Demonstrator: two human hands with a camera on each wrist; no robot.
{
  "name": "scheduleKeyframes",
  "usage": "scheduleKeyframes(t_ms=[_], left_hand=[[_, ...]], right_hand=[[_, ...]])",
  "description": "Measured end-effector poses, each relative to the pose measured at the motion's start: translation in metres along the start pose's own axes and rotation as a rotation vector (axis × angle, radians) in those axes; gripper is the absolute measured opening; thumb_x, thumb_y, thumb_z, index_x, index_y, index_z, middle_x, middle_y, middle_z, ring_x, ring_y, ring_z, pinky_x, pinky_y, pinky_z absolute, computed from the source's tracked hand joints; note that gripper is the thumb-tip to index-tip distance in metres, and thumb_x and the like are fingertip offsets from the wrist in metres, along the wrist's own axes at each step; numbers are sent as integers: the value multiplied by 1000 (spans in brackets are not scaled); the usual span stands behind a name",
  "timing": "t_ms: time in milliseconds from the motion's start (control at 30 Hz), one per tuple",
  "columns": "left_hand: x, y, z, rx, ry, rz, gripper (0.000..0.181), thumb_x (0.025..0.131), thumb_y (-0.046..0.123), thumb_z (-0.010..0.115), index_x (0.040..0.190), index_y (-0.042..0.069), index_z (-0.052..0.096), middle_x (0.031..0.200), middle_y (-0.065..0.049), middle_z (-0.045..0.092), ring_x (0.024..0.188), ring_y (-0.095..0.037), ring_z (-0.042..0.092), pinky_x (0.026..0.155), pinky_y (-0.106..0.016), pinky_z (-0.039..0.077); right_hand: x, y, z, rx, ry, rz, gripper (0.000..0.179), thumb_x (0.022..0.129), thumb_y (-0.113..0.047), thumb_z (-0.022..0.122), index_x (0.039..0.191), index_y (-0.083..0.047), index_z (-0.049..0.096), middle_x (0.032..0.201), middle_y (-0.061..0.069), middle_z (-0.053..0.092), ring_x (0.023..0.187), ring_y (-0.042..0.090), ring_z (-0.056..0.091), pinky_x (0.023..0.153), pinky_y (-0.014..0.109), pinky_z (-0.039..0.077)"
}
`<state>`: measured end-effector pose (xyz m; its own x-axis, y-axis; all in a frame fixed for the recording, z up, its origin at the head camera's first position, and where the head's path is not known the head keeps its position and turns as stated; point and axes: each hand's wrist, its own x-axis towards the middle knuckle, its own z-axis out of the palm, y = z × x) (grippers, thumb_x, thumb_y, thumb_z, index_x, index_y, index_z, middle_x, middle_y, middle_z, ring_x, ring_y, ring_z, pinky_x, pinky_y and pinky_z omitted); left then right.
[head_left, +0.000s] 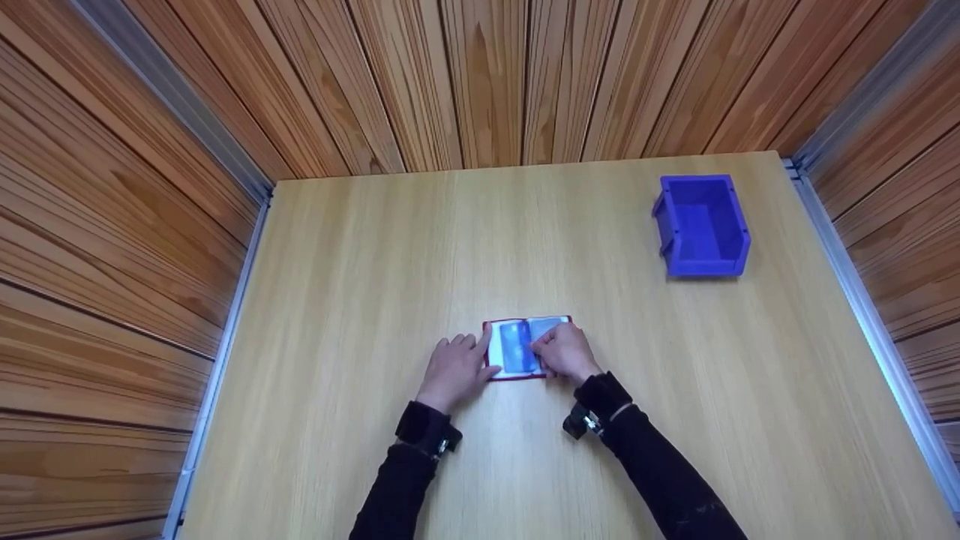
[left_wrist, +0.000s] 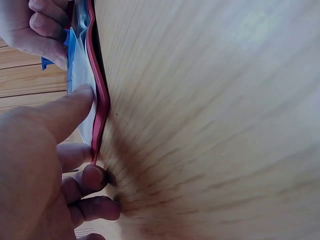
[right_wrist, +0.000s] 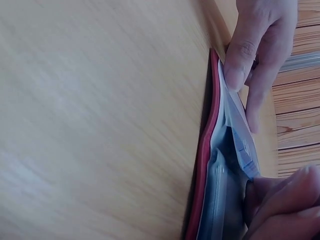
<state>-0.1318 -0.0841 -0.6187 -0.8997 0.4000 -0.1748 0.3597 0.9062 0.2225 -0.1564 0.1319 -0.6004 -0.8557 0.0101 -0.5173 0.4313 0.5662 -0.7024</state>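
Observation:
A small red card holder (right_wrist: 205,155) with clear plastic sleeves lies spread on the table. A blue card (head_left: 517,346) shows over its left page, partly lifted at the edge by the middle fold. The right hand (head_left: 566,351) pinches that edge between thumb and fingers; the fingertips hide part of it. Seen from the left wrist, the left hand (left_wrist: 45,150) presses its thumb on the white page, with the index finger at the cover's outer edge. Its other fingers rest on the table beside the holder.
A purple-blue open-front bin (head_left: 703,266) stands at the back right of the wooden table (head_left: 375,262). Wood-plank walls (head_left: 487,82) and metal rails (head_left: 225,345) border the tabletop. Each wrist wears a black strap with a camera (head_left: 589,420).

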Motion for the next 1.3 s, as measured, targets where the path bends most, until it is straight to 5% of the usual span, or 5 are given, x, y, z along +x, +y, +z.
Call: scheduleKeyframes(t_ms=[700, 1300], left_hand=[[-2, -2, -1, 2, 15, 15, 75, 103, 54, 56, 163, 14, 34, 122, -10, 68, 112, -27, 62, 93, -44, 46], [-2, -1, -2, 3, 6, 14, 76, 102, 54, 57, 162, 13, 35, 119, -10, 68, 113, -27, 62, 94, -44, 46]], right_hand=[[-1, 14, -27, 122, -36, 68, 16, 100, -9, 63, 97, 3, 74, 57, -2, 53, 44, 8, 48, 45, 21, 42], [-6, 34, -46, 208, -36, 44, 15, 98, -6, 65, 89, 5, 70, 57, -5, 50, 44, 6, 44, 44, 22, 37]])
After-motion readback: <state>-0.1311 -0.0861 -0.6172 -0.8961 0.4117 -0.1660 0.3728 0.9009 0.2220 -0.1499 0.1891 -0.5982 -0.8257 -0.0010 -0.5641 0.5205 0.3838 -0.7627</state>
